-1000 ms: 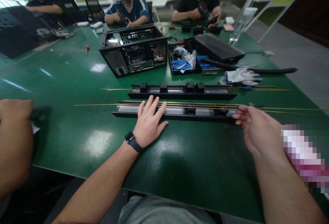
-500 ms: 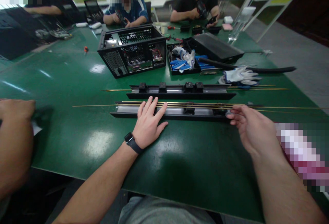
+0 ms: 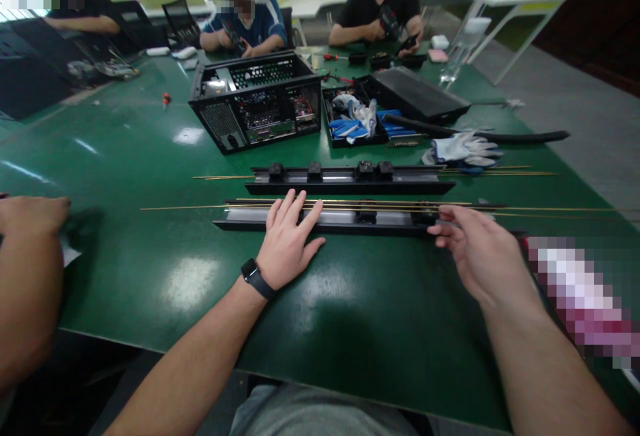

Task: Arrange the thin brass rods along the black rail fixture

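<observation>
A long black channel (image 3: 270, 215) with a silvery inside lies in front of me, several thin brass-coloured rods (image 3: 345, 208) running along it. My left hand (image 3: 289, 244), a dark watch on its wrist, rests flat with fingers spread over the channel's left part and the rods. At the right end, my right hand (image 3: 475, 243) has its fingers curled in a pinch at a brass rod; the fingertips partly hide the grip. Dark blocks (image 3: 367, 212) sit inside the channel. Just behind lies a second black channel (image 3: 340, 188) with several black blocks and rods.
Behind stand an open computer case (image 3: 233, 106), a black tray (image 3: 345, 141) of gloves, and a black box (image 3: 420, 93). More gloves (image 3: 465, 148) and a black tube (image 3: 530, 137) lie right. Another person's arm (image 3: 33, 276) is at left. Several people sit around the table.
My right hand has shifted slightly left along the rods. My left hand stays on the channel. The whole view has moved a little.
</observation>
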### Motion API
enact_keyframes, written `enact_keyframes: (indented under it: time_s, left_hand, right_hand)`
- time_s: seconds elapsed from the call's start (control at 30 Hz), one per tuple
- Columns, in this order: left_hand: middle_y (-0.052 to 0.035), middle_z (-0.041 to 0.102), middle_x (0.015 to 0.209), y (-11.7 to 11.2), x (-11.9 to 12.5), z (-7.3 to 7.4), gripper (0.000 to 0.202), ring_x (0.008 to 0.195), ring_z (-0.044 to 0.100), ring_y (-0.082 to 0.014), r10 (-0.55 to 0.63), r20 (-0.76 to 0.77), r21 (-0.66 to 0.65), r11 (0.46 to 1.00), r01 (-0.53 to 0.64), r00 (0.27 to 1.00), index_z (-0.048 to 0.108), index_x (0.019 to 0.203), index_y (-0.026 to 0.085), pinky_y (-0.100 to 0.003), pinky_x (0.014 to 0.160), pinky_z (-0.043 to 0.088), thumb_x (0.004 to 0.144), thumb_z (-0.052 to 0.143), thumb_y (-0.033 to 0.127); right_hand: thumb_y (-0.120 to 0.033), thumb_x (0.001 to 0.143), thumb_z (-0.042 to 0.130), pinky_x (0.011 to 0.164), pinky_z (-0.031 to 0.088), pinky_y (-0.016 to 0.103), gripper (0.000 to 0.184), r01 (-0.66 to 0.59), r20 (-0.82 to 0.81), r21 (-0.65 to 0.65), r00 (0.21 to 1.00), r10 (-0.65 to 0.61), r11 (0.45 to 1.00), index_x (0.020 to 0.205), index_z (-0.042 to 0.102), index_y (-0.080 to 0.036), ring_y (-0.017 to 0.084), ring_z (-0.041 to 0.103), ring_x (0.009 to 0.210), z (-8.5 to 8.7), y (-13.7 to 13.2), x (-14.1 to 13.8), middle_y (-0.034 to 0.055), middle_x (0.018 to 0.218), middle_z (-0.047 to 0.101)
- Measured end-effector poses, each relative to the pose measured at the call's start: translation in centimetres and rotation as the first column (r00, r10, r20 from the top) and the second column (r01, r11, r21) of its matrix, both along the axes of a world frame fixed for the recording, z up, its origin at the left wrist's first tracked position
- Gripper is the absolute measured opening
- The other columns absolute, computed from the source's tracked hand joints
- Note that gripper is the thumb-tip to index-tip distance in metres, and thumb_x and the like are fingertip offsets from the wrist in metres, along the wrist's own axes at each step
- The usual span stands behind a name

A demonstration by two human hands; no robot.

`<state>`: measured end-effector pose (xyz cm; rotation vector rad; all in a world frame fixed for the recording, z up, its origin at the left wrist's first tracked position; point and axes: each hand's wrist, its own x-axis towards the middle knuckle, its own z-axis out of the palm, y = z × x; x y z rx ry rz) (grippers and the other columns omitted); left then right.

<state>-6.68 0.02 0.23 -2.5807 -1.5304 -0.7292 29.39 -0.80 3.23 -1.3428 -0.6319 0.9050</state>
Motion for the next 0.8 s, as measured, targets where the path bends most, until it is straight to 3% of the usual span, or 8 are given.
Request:
enact_keyframes:
  time_s: [0.13,0.2,0.4,0.6,0.8]
  left_hand:
    - [-0.0242,0.054,0.192,0.0,0.0,-0.1,0.072,0.185,0.044,-0.0487,0.003,0.012,-0.007,1.000,-0.003,1.000,0.064,0.181,0.027,-0.076,0.150,0.034,0.111,0.082,0.031]
    - [-0.0241,0.053,0.193,0.0,0.0,-0.1,0.073,0.185,0.043,-0.0488,0.004,0.013,-0.010,1.000,-0.004,1.000,0.064,0.181,0.027,-0.076,0.150,0.033,0.111,0.082,0.031]
    - [-0.0243,0.054,0.193,0.1,-0.2,-0.1,0.073,0.184,0.045,-0.0491,0.001,0.016,-0.002,1.000,0.000,1.000,0.063,0.181,0.026,-0.075,0.150,0.034,0.111,0.083,0.031]
    - [-0.0248,0.056,0.191,0.1,-0.1,-0.2,0.070,0.182,0.049,-0.0489,-0.001,0.004,0.030,1.000,0.001,1.000,0.066,0.178,0.023,-0.074,0.149,0.037,0.111,0.083,0.029]
    - [-0.0230,0.056,0.191,0.2,-0.1,-0.2,0.070,0.183,0.047,-0.0479,0.004,0.010,0.025,1.000,-0.004,1.000,0.066,0.179,0.025,-0.073,0.150,0.036,0.111,0.083,0.031]
  right_hand:
    - [-0.026,0.101,0.087,0.050,0.052,0.017,0.010,0.208,-0.014,-0.009,0.978,-0.208,0.978,0.093,0.082,-0.022,0.013,0.076,0.072,-0.4,0.5,1.0,0.0050,0.104,0.081]
    - [-0.026,0.101,0.086,0.049,0.051,0.017,0.012,0.254,-0.017,-0.018,0.967,-0.254,0.967,0.091,0.081,-0.023,0.012,0.074,0.071,-0.6,0.7,1.4,0.0047,0.103,0.080]
    - [-0.044,0.092,0.102,0.052,0.055,0.020,0.030,-0.008,0.012,0.023,1.000,0.007,1.000,0.100,0.085,-0.021,0.015,0.077,0.074,-1.1,0.2,0.7,0.0084,0.113,0.084]
    - [-0.033,0.094,0.093,0.047,0.051,0.018,0.015,0.253,0.000,0.020,0.967,-0.253,0.967,0.092,0.083,-0.023,0.013,0.075,0.068,-1.4,0.9,2.0,0.0036,0.097,0.079]
    - [-0.050,0.092,0.101,0.049,0.054,0.022,0.034,0.000,0.014,0.033,1.000,0.000,0.999,0.100,0.085,-0.021,0.016,0.079,0.071,-1.9,0.5,1.4,0.0094,0.113,0.085]
